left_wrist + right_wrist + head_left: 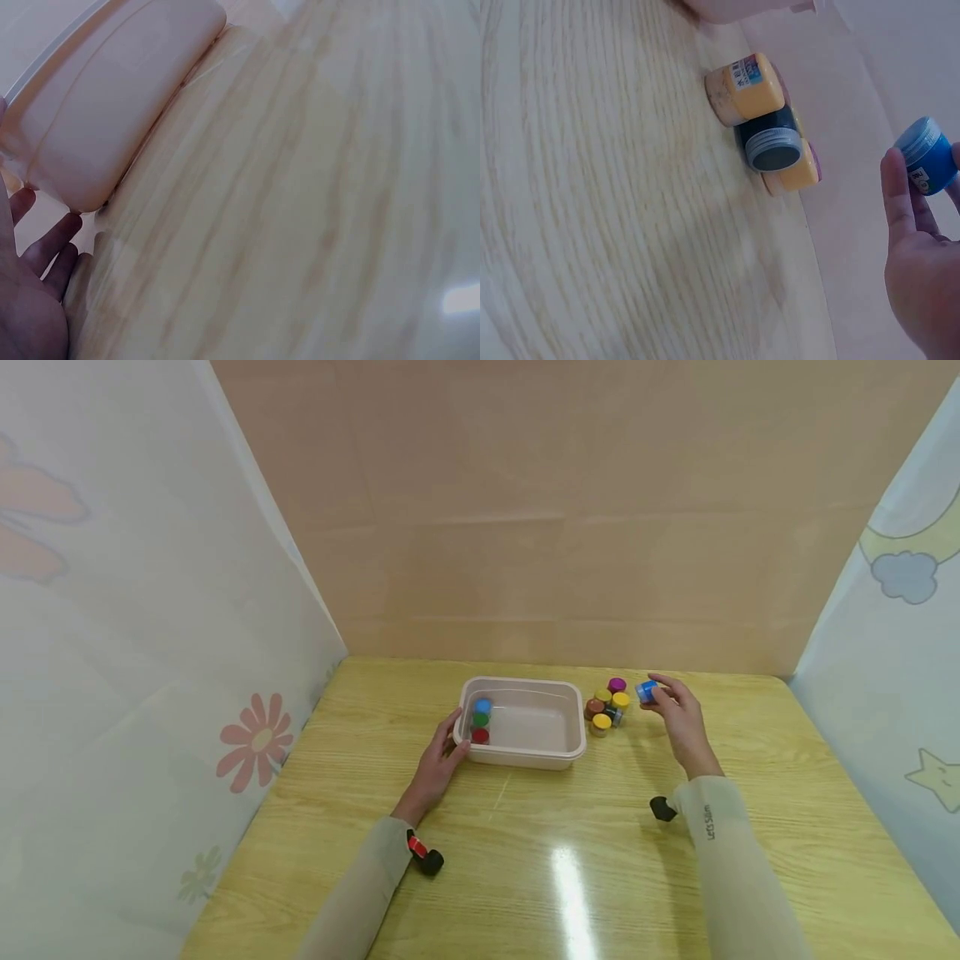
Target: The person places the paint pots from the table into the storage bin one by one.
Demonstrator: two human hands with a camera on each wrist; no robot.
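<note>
Holding step going on, it seems: right hand [684, 723] pinching blue pot [647, 692] above worktop [510, 860], right of frame centre. Left hand [435, 770] resting loose fingers on tub [536, 727], middle of frame. Next move seemingly needing steady pinch. Yellow, wood-look worktop shining; brown wall [577, 510] standing at top, flowery wall [150, 610] at left.

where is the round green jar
In the head view, the green jar sits in the left end of the pale rectangular plastic tub, between a blue jar and a red jar.
</note>
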